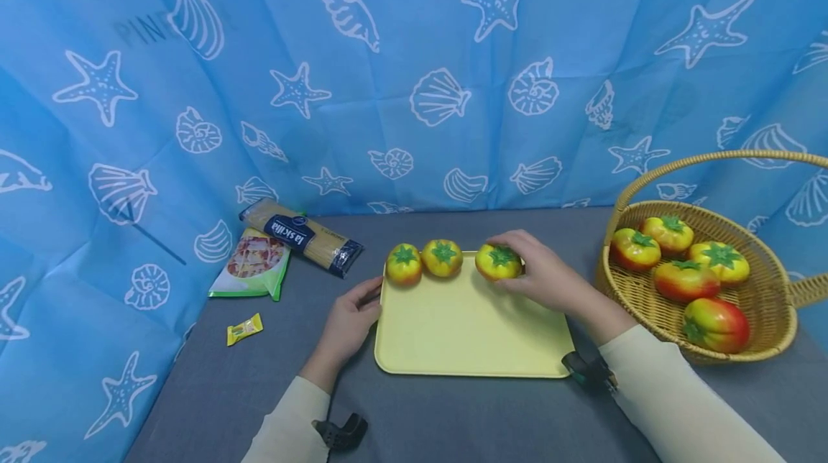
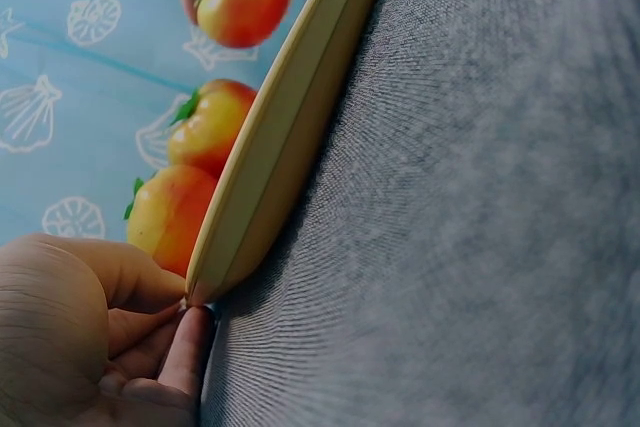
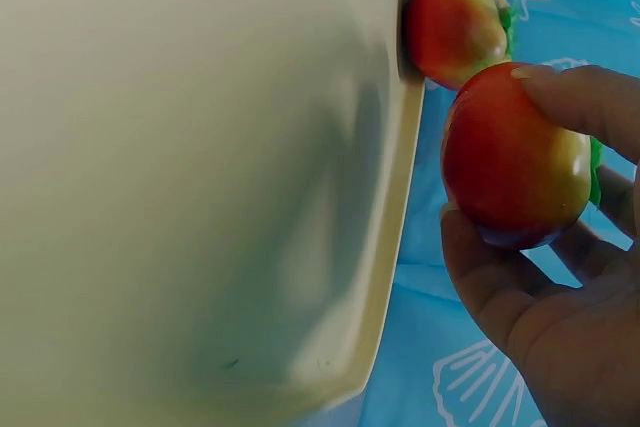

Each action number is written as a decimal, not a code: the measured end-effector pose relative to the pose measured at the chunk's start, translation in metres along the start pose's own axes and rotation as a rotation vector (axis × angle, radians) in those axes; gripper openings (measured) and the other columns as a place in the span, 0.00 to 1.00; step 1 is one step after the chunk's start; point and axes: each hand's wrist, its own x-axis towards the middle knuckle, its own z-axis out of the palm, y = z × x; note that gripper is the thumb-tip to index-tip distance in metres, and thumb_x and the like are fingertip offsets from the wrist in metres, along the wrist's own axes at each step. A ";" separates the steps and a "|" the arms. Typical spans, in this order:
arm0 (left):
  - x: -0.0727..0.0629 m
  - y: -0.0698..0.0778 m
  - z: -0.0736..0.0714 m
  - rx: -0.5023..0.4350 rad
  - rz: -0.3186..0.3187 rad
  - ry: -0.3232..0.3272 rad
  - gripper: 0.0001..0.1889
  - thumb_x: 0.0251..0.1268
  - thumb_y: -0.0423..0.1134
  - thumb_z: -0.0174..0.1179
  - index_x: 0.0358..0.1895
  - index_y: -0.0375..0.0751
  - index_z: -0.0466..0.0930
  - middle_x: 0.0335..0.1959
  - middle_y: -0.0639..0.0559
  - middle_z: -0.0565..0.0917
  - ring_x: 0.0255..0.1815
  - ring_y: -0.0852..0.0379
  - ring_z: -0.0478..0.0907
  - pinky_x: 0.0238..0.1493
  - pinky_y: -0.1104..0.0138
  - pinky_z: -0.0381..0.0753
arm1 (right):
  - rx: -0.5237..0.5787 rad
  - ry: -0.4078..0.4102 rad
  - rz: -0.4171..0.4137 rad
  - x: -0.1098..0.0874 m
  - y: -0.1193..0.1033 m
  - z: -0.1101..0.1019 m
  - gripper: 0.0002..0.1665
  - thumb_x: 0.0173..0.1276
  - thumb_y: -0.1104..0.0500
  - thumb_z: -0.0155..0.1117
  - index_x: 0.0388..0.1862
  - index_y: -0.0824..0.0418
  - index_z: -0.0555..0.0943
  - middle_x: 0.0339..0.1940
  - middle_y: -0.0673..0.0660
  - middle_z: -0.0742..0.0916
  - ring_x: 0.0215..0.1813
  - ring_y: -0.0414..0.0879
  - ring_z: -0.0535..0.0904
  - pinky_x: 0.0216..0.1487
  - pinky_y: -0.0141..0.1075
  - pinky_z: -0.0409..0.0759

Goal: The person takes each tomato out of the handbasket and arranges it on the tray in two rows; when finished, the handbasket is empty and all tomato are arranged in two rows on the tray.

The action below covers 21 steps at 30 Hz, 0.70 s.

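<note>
My right hand (image 1: 548, 274) holds a red-and-yellow tomato (image 1: 498, 262) with a green leafy top, thumb on one side and fingers round the other. In the right wrist view this tomato (image 3: 515, 162) is lifted off the pale yellow tray (image 1: 466, 330), near its far rim. At the tray's left edge, my left hand (image 1: 349, 323) pinches the rim between thumb and fingers, as the left wrist view shows. Two more tomatoes, one at the corner (image 1: 404, 264) and one beside it (image 1: 442, 258), sit along the tray's far edge.
To the right stands a wicker basket (image 1: 785, 330) with a tall handle and several tomatoes inside. Back left, a pack of spaghetti (image 1: 304, 235) lies partly over a green-and-white food bag (image 1: 254, 265). A small yellow wrapped sweet (image 1: 244, 329) lies in front of them.
</note>
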 end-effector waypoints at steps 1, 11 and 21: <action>0.000 0.000 0.000 -0.001 0.004 -0.001 0.26 0.76 0.25 0.59 0.75 0.29 0.76 0.69 0.34 0.82 0.67 0.39 0.81 0.67 0.55 0.82 | -0.007 -0.003 0.003 0.002 0.000 0.001 0.38 0.65 0.66 0.82 0.73 0.68 0.78 0.66 0.67 0.80 0.66 0.63 0.77 0.68 0.63 0.78; 0.004 0.002 0.002 -0.001 0.002 -0.007 0.27 0.76 0.25 0.59 0.76 0.30 0.76 0.70 0.35 0.81 0.69 0.41 0.80 0.68 0.56 0.82 | -0.073 -0.091 0.080 0.016 0.009 0.007 0.37 0.68 0.66 0.80 0.74 0.67 0.78 0.66 0.67 0.79 0.65 0.63 0.77 0.67 0.62 0.79; 0.001 0.002 0.002 0.012 -0.008 0.005 0.27 0.75 0.24 0.59 0.75 0.30 0.77 0.70 0.35 0.81 0.70 0.40 0.79 0.68 0.55 0.81 | -0.092 -0.090 0.054 0.025 0.013 0.015 0.37 0.66 0.71 0.78 0.74 0.67 0.78 0.69 0.68 0.78 0.71 0.66 0.74 0.74 0.64 0.73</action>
